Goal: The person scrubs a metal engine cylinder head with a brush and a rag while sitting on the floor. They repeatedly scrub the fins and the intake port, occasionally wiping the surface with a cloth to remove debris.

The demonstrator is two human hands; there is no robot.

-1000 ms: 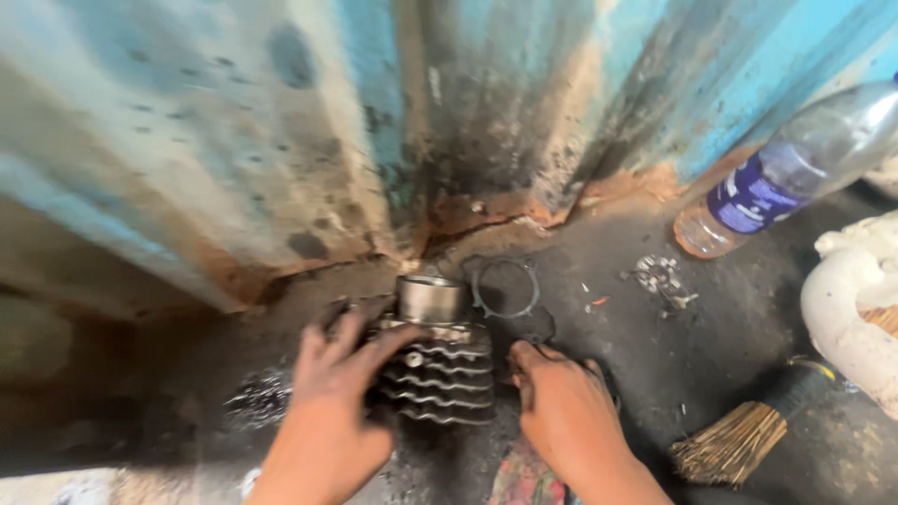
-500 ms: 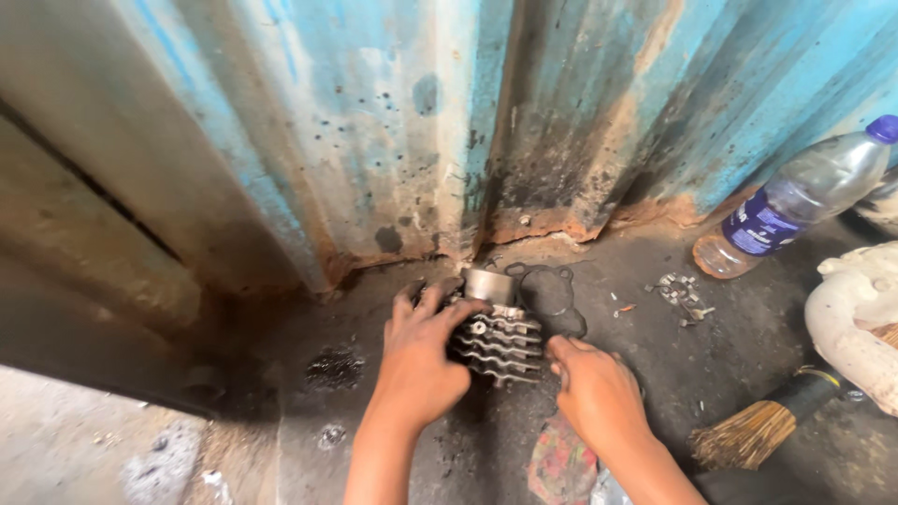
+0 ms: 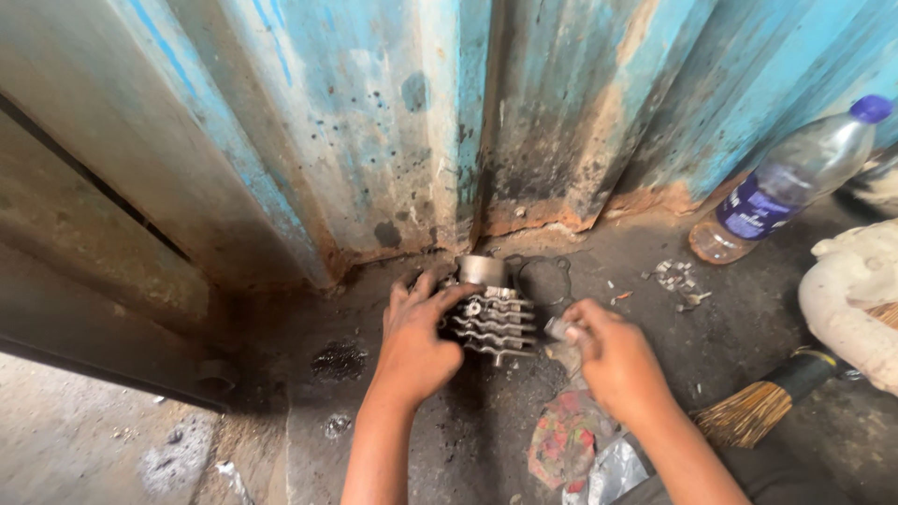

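1. The left hand [image 3: 412, 344] spreads its fingers over the finned engine cylinder [image 3: 493, 323], gripping its side.
2. The right hand [image 3: 613, 360] pinches a small grey piece [image 3: 558, 328] just beside the fins.
3. The cylinder stands on the dark floor [image 3: 486, 430] against the rusted blue metal wall [image 3: 393, 140].
4. A thin gasket [image 3: 545, 281] lies behind it; a plastic bottle [image 3: 786, 182] and a brush [image 3: 767, 402] lie further right.

Head view, steeply down, close.
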